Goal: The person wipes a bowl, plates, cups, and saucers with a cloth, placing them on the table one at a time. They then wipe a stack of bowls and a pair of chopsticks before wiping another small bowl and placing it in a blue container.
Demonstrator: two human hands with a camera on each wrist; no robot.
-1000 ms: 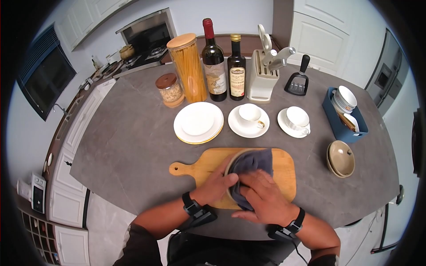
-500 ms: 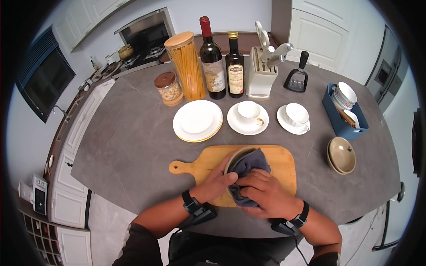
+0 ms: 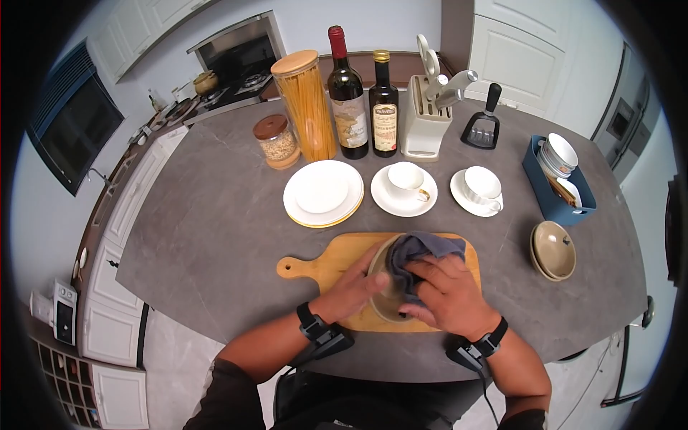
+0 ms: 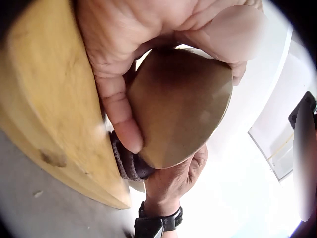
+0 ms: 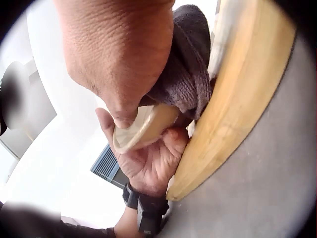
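Observation:
Over the wooden cutting board [image 3: 333, 258] a beige bowl [image 3: 387, 304] is tilted on its side, its inside turned toward the right hand. My left hand [image 3: 351, 292] grips it from the left, thumb over the rim; in the left wrist view its fingers lie along the outside of the bowl [image 4: 181, 106]. A dark grey cloth [image 3: 419, 247] is bunched in my right hand [image 3: 455, 297] at the bowl's right side. In the right wrist view the cloth [image 5: 190, 64] hangs beside the board, and the right thumb reaches to the bowl's rim [image 5: 151, 130].
Beyond the board stand stacked plates [image 3: 322, 190] and two cups on saucers [image 3: 405, 204]. Behind them are a pasta jar [image 3: 308, 107], two bottles [image 3: 385, 122] and a knife block [image 3: 426, 129]. At right are two nested bowls [image 3: 553, 251] and a blue bin [image 3: 562, 204].
My right hand and the cloth have shifted right toward the bowl's far rim, baring more of its inside. My left hand keeps its grip on the bowl.

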